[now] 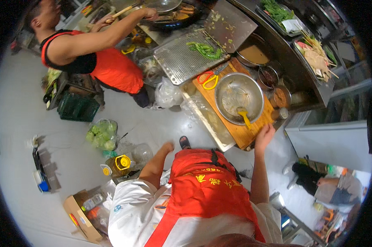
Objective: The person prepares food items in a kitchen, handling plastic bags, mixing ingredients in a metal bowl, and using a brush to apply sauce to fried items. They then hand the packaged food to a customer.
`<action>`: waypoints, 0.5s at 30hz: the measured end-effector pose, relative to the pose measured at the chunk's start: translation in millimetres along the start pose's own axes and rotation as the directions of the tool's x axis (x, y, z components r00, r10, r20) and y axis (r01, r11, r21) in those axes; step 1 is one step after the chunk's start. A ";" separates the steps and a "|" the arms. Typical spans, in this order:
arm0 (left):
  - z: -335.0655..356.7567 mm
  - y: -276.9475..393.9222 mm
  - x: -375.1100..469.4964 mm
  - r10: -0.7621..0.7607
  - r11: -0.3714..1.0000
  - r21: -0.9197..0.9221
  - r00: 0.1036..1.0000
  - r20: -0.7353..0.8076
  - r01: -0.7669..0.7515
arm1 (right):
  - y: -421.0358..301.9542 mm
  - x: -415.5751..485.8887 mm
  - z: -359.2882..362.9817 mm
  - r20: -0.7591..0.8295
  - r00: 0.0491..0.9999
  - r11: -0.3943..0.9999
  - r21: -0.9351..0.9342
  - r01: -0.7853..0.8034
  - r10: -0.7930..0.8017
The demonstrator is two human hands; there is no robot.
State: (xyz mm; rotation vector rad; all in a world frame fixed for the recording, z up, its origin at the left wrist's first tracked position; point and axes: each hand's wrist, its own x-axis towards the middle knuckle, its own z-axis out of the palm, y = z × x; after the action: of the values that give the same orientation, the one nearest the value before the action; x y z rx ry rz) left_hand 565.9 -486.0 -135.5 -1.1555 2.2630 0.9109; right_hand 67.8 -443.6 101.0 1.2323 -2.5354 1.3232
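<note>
My right hand (pixel 265 136) is at the near right corner of a wooden cutting board (pixel 243 137), fingers extended with nothing in them; whether it touches the board is unclear. On that board stands a stainless steel mixing bowl (pixel 223 106) with food residue inside. A yellow-handled brush or spatula (pixel 244 118) leans in the bowl, its handle over the rim towards me. Beside the bowl lie scissors (pixel 209 79) with one red and one yellow handle loop. My left hand (pixel 167 147) hangs low over the floor beside my red apron, its fingers blurred.
A perforated metal tray (pixel 182 58) holds green vegetables (pixel 206 50). Sauce pots (pixel 281 96) and a shaker (pixel 283 113) line the right side. A co-worker (pixel 81 52) works at a large pan (pixel 182 18). Bagged vegetables (pixel 102 135) and oil jugs (pixel 119 163) stand on the floor.
</note>
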 end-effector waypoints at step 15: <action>-63.4 32.5 52.5 -0.263 0.951 -0.212 0.947 -0.182 0.224 | -36.4 17.3 74.4 0.698 0.715 0.656 -0.524 0.543 -0.033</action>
State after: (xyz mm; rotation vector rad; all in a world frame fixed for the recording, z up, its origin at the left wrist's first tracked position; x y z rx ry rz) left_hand 504.6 -546.0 -113.7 -1.6457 2.1583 0.9588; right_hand 103.1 -518.7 84.5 1.9711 -2.5350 -0.2722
